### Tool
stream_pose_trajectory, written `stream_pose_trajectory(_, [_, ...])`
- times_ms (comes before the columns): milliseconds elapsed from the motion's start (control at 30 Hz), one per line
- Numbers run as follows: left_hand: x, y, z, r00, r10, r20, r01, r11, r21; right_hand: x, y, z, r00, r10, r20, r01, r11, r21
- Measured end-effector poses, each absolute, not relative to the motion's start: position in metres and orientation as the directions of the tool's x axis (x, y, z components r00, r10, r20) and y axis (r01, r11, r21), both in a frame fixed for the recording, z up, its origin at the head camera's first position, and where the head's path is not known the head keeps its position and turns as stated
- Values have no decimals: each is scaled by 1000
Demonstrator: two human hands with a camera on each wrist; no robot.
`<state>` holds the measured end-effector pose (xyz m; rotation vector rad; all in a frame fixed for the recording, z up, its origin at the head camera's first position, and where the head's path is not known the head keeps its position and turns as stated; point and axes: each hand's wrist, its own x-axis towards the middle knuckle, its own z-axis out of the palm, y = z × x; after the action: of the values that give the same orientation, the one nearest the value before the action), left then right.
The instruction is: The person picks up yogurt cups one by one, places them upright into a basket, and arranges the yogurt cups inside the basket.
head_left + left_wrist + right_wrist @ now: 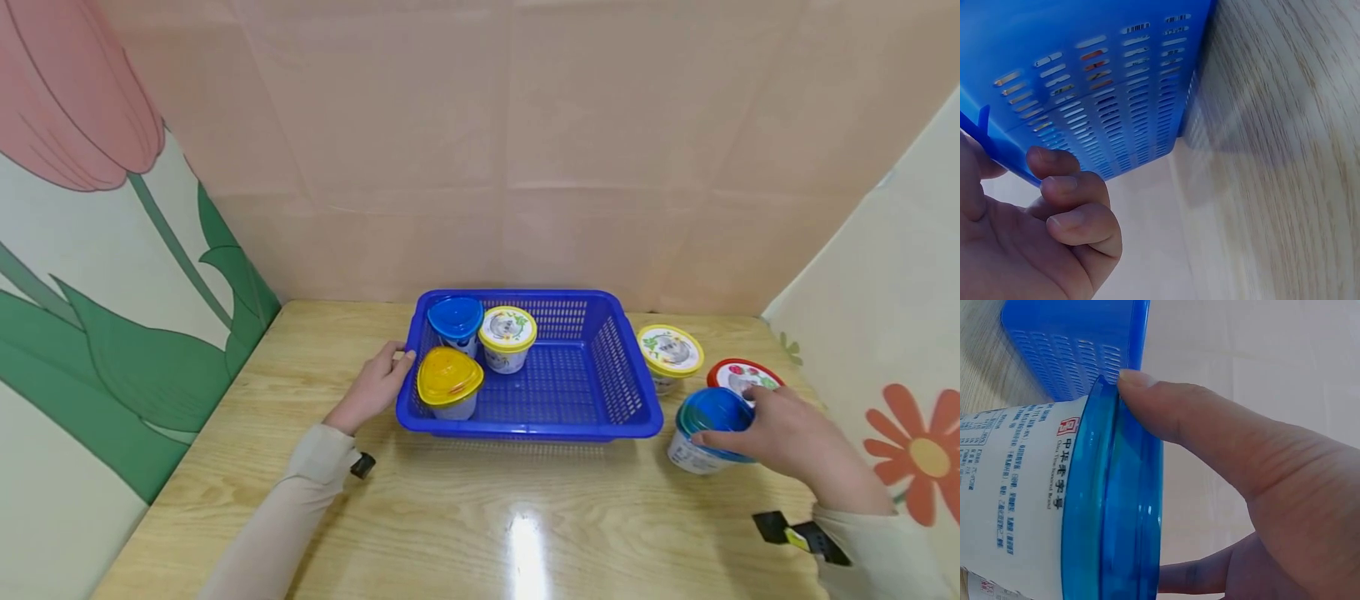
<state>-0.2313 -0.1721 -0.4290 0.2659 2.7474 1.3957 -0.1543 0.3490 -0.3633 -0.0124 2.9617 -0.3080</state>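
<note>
Left hand (375, 383): grips basket (551, 392) | right hand (787, 433): grips blue-lidded tub (696, 456), cut off in right wrist view | red-lidded tub (738, 372): mostly hidden behind these

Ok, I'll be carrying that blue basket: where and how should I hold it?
Probably by the rim of the basket at both short ends, from left and right: that lip juts outward over sloping walls. Hold the left end, where the left hand grips, more firmly; the three tubs inside sit leftward.
</note>
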Motion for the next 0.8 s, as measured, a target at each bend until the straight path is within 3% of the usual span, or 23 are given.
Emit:
stream_pose_trajectory(367, [-232, -174, -434, -981, 192, 27, 135, 576, 806, -154, 353, -368, -984, -72, -163, -30, 968, -247])
stream_pose_trajectory(800, [-231, -175, -438, -980, 199, 9, 120, 556, 823, -152, 355, -363, -985, -37, -168, 4, 971, -240])
